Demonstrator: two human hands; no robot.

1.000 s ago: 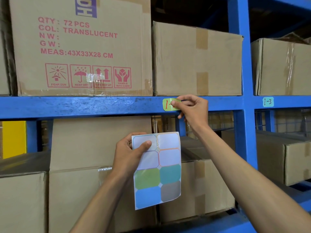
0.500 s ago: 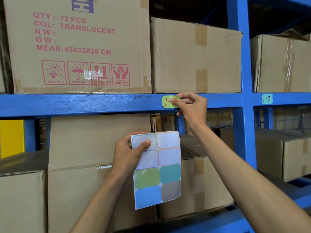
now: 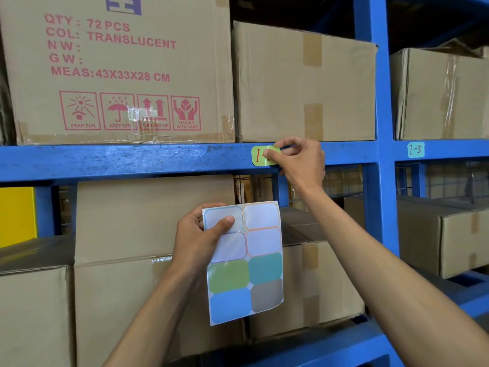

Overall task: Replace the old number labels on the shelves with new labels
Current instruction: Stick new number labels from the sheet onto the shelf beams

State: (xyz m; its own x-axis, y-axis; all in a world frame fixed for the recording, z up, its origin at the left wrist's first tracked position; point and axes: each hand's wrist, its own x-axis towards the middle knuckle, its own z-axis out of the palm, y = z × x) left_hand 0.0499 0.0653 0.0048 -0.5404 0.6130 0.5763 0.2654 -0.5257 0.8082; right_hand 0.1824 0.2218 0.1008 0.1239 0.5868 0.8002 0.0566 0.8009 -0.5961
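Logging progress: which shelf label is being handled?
The green label with red writing, pinched by the right hand; the teal label marked 1-3 sits untouched.

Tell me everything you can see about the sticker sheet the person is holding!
The sticker sheet is a glossy white paper page, held upright in front of the cardboard boxes, below the blue shelf beam. It has eight spaces in two columns. The top four look white with thin coloured outlines, perhaps already peeled off. The bottom four are coloured stickers: green, teal, light blue and grey. The left hand pinches its upper left part, thumb on the front. The bottom hangs free, with the lower right corner curling slightly.
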